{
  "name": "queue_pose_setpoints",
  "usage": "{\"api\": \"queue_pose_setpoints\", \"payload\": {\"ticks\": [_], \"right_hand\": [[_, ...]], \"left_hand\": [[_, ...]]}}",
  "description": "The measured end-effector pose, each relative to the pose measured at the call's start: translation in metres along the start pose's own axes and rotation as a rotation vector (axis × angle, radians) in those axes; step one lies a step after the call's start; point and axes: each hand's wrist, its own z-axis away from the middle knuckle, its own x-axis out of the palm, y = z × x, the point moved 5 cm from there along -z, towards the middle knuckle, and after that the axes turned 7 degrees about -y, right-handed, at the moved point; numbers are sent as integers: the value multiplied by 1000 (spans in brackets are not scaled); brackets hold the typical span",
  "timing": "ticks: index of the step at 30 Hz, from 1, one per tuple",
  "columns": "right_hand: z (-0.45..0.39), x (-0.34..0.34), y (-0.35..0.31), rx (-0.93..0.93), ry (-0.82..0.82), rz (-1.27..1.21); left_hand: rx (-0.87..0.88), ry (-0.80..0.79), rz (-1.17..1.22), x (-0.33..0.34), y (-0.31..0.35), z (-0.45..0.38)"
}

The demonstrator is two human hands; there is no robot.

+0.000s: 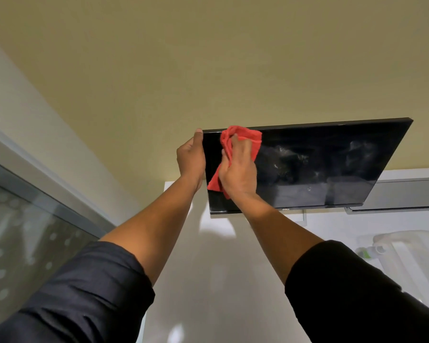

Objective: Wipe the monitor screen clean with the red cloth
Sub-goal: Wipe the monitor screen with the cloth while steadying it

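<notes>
A black monitor (320, 167) with a dark, smudged screen stands on a white desk, seen tilted. The red cloth (248, 138) is bunched against the screen's upper left part. My right hand (238, 169) presses the cloth onto the glass, fingers curled over its folds. My left hand (191, 159) grips the monitor's left edge, with the thumb at the top corner. White smears show across the middle and right of the screen.
The white desk (221, 268) runs below the monitor. A second screen or grey panel (401, 194) lies behind at the right. A pale plastic object (391, 246) sits at the right edge. A glass partition (35, 231) is on the left.
</notes>
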Motion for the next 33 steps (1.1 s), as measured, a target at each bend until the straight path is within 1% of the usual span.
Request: {"api": "queue_pose_setpoints", "payload": {"ticks": [3, 5, 7, 13, 17, 19, 21, 23, 26, 28, 31, 33], "right_hand": [[2, 14, -17, -153, -144, 96], [3, 13, -18, -156, -149, 138], [4, 7, -11, -116, -113, 153], [3, -27, 33, 198, 109, 61], [4, -48, 67, 488, 321, -105], [2, -53, 77, 560, 379, -133], [-1, -53, 76, 583, 380, -130], [-2, -49, 66, 552, 362, -110], [-3, -37, 43, 411, 310, -92], [-1, -25, 26, 323, 233, -78], [5, -5, 1, 123, 92, 6], [6, 1, -7, 18, 47, 74]], "left_hand": [[13, 2, 20, 0, 2, 2], [8, -7, 30, -1, 1, 1], [-9, -26, 28, -1, 0, 0], [-39, -42, 73, -2, 3, 1], [-78, -59, 80, -3, 4, 3], [-85, -75, 97, -3, 6, 4], [-90, -88, 118, -2, 9, 5], [-94, -91, 137, -2, 11, 6], [-99, -103, 155, -1, 13, 8], [-95, -105, 149, -2, 14, 9], [-91, -103, 138, -2, 15, 10], [-88, -104, 129, -3, 15, 11]]}}
